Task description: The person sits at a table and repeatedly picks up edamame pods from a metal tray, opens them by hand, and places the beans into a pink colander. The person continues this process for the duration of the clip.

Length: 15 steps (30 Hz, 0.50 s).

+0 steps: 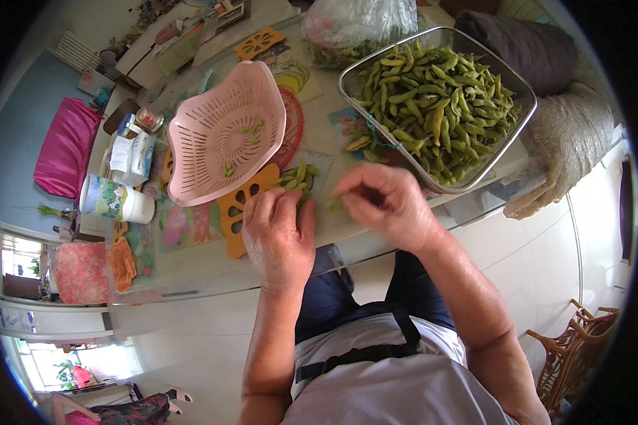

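My left hand [280, 228] is closed around a small bunch of green soybean pods [301, 178], whose tips stick out beyond my fingers. To its right, my right hand [385, 204] is curled and blurred over the table. A blurred green bit [334, 203] shows by its fingertips; I cannot tell whether the hand grips it. A pink plastic colander [191, 154] tilts beyond my left hand, with several shelled green beans [252, 130] inside. Beyond my right hand stands a metal mesh basket [529, 114] heaped with soybean pods [430, 101].
Loose pods [369, 149] lie against the basket's near side. A yellow-orange cutout trivet [228, 223] sits under the colander's near edge. A plastic bag [359, 24] stands at the back, a white bucket [138, 204] at left. Cloth bundles [569, 133] rest at right. Another person [133, 409] is at lower left.
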Tool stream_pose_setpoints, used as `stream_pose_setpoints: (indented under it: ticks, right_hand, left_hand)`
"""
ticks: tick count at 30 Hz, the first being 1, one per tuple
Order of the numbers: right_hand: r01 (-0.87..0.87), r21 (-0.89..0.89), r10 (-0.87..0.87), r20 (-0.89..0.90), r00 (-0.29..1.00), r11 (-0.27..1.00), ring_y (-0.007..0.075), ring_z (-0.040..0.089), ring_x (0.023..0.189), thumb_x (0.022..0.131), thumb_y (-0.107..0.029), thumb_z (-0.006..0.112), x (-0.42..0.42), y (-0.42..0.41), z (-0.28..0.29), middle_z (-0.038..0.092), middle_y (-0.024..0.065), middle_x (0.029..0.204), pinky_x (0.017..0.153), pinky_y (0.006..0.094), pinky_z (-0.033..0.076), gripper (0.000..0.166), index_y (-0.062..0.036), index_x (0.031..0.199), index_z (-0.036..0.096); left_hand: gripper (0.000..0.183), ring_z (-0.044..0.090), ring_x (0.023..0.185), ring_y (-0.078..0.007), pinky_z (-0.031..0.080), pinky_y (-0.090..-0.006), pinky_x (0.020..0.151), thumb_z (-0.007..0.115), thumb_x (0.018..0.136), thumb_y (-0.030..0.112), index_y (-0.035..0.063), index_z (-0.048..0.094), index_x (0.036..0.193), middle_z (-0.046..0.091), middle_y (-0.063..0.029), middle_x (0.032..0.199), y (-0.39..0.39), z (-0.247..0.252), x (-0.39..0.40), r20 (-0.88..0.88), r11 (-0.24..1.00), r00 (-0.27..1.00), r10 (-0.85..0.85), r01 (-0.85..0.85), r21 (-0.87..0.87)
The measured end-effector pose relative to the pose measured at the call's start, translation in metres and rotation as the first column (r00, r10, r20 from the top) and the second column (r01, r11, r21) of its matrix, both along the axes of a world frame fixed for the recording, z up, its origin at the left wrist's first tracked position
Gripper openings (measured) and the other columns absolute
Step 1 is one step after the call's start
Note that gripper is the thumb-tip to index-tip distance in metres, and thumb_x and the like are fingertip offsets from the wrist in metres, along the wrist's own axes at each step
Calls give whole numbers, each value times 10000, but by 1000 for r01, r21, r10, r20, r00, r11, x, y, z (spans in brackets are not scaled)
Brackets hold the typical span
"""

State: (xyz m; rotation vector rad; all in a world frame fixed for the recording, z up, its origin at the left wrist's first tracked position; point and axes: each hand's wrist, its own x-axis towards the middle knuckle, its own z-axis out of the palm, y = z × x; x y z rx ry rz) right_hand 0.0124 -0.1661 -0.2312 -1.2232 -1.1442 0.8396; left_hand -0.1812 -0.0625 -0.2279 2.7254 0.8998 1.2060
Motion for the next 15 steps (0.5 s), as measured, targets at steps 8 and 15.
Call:
stream_pose_setpoints:
  ticks: [8, 15]
  right_hand:
    - [-345, 103, 280, 394, 875, 933, 344, 796, 898, 888, -52, 798, -6, -9, 3, 804, 76, 913, 761, 438, 623, 156, -127, 1020, 834]
    - [-373, 185, 252, 467, 847, 909, 343, 774, 892, 884, -79, 818, -9, -6, 0, 791, 55, 927, 734, 461, 608, 146, -141, 1016, 804]
  left_hand:
    - [186, 701, 1036, -359, 583, -495, 907, 863, 930, 145, 28, 847, 1073, 732, -109, 1063, 4, -6, 2, -66, 999, 997, 32, -34, -40]
    - [142, 714, 1036, -366, 589, -496, 911, 871, 900, 84, 37, 826, 1026, 756, -100, 1067, 5, -7, 3, -56, 997, 996, -67, 65, -37]
